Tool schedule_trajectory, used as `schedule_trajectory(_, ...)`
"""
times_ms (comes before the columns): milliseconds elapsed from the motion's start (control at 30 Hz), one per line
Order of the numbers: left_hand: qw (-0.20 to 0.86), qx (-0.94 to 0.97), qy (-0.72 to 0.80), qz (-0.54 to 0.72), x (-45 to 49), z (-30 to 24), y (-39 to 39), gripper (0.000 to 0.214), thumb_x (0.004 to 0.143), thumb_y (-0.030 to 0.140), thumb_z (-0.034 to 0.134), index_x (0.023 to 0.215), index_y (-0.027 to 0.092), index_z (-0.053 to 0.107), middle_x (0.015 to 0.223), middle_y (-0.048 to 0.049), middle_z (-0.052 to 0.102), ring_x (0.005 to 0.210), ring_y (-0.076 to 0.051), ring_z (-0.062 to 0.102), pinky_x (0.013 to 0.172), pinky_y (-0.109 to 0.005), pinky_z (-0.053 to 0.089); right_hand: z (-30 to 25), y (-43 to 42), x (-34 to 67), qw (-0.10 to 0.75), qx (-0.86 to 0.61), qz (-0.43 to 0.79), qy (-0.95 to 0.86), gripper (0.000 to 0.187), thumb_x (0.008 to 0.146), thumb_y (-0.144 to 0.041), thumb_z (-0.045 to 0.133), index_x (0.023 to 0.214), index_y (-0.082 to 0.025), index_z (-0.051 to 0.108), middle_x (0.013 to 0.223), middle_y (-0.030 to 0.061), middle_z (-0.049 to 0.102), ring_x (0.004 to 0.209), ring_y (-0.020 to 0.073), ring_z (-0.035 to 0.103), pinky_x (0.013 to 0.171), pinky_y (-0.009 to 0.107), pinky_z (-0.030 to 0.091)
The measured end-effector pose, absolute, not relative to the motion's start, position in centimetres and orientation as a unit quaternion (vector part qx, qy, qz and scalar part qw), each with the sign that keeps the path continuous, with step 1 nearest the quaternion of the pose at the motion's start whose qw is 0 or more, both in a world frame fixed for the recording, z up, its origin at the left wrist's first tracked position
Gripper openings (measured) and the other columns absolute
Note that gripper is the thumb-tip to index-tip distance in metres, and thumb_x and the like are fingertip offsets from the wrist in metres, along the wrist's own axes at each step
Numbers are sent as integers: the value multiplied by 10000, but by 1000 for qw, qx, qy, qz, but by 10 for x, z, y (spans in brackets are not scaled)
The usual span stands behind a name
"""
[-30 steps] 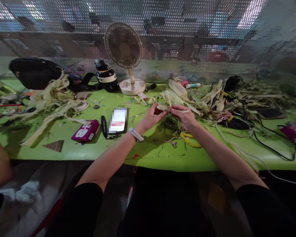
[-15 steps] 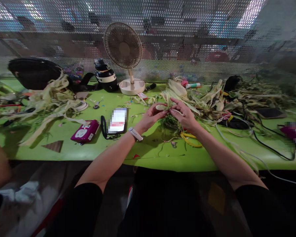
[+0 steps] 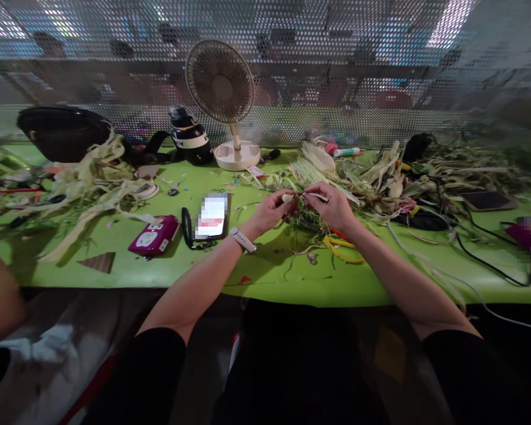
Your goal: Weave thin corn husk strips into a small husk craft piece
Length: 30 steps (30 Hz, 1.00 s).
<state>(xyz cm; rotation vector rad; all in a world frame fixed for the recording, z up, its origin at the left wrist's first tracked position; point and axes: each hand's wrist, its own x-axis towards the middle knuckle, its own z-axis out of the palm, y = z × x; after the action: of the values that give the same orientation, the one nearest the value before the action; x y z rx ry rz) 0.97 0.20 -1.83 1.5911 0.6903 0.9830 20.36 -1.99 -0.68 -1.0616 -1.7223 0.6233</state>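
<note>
Husk piece, pale and small, held up over green table in a nearly closed pinch of left hand. Just beside it, another tight pinch, of right hand, seemingly on a thin pale strip, maybe to keep floppy bits steady. One phone, face up, perhaps for looking at. One fan, one bottle, both at the back, likely out of the way.
</note>
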Motion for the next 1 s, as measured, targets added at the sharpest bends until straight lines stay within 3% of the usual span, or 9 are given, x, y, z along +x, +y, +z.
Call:
schedule_trajectory(267,527,700,304,373,10,-17,0,291,871,462,648,882,188,552,649,20,609,522,-81,542,461,-206,414,-7,-21,201,508,-436,298,-680,404,809,-606,692,863,-208,655,753,31,683,684,173,642,692,364,526)
schedule_trajectory(433,474,729,325,371,8,-15,-1,181,855,327,597,778,191,504,621,31,590,472,-60,485,460,-206,380,-5,-25,197,502,-454,293,-676,436,795,-643,687,822,-210,647,711,28,678,646,174,626,645,350,496)
schedule_trajectory(700,402,730,355,423,10,-7,-12,194,761,203,570,612,200,446,480,76,385,453,-57,363,441,-221,268,0,-36,186,492,-458,241,-700,390,835,-596,670,783,-210,655,685,30,693,650,183,632,669,347,482)
schedule_trajectory(867,491,685,341,417,10,-10,-7,146,767,275,638,692,187,548,551,36,550,490,-77,477,479,-227,383,-2,-25,195,504,-462,320,-656,488,754,-685,699,833,-213,607,700,32,688,652,188,654,655,351,497)
schedule_trajectory(1000,603,594,303,439,10,-14,0,204,790,371,655,833,175,621,726,-38,704,686,-144,665,716,-305,542,-1,-16,207,533,-484,383,-579,525,748,-733,670,903,-247,543,734,23,660,670,190,632,587,326,451)
